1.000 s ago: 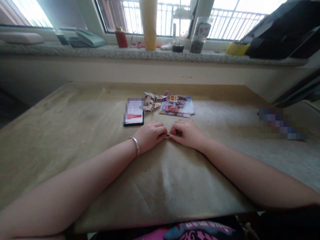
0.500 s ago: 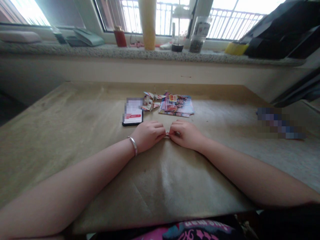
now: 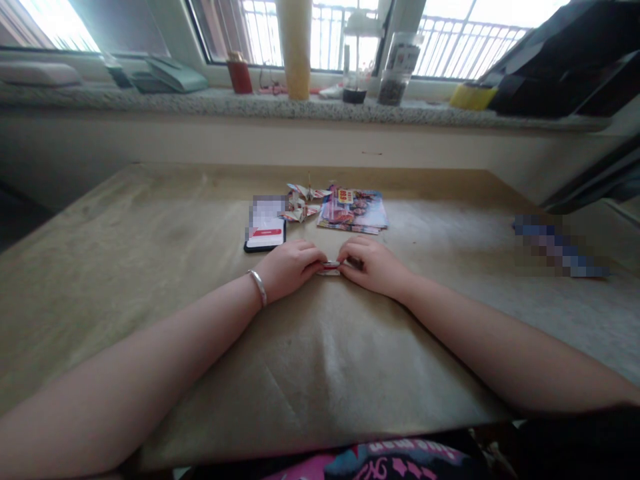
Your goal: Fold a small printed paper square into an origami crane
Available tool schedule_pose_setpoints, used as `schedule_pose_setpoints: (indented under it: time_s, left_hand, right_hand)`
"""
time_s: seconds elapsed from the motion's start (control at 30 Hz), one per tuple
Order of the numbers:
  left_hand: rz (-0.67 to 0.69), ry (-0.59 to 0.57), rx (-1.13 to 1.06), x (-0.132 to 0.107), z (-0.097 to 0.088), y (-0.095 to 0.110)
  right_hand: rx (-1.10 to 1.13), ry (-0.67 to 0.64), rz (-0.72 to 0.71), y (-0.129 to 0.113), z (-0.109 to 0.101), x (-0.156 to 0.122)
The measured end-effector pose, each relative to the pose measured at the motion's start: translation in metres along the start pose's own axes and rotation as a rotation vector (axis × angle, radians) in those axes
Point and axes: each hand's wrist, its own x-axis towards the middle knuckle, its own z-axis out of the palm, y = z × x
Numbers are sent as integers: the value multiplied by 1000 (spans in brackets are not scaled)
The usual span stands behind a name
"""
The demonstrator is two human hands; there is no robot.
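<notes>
Both my hands rest on the tan paper-covered table [image 3: 150, 253], fingers curled around a small folded piece of printed paper [image 3: 330, 269]. My left hand [image 3: 287, 268], with a silver bracelet on its wrist, pinches the paper's left end. At the right end my right hand [image 3: 375, 267] pinches it too. Most of the paper is hidden under the fingers. Just beyond my hands lie a phone [image 3: 266, 230], some folded paper cranes [image 3: 303, 200] and a stack of colourful printed sheets [image 3: 355, 210].
A stone windowsill [image 3: 250, 107] runs along the back with a red cup [image 3: 240, 75], a tall yellow cylinder [image 3: 296, 47], jars [image 3: 395, 67] and a green case [image 3: 173, 75]. A blurred object [image 3: 560, 245] lies on the table at the right. Dark bags [image 3: 560, 67] sit at the far right.
My hands have drawn slightly apart, so more of the folded paper shows between them. The view has shifted a little.
</notes>
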Motion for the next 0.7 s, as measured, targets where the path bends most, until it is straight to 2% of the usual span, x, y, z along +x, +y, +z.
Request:
schedule_pose_setpoints:
  time_s: [0.1,0.17,0.3,0.53,0.7]
  left_hand:
    - [-158,36,-124,0,0,1]
    - [-216,34,-214,0,-1,1]
    - [-188,-31,-370,0,-3,-1]
    - [-231,-47,-644,2,-3,-5]
    - [-238,-86,-618,2,-8,-4]
  right_hand:
    - [68,37,80,0,1,-1]
    - [131,57,127,0,1,-2]
    - [208,24,66,-1,-1,-4]
    - [307,-12,27,-1,1,-6]
    - [316,-56,55,-2,1,-4]
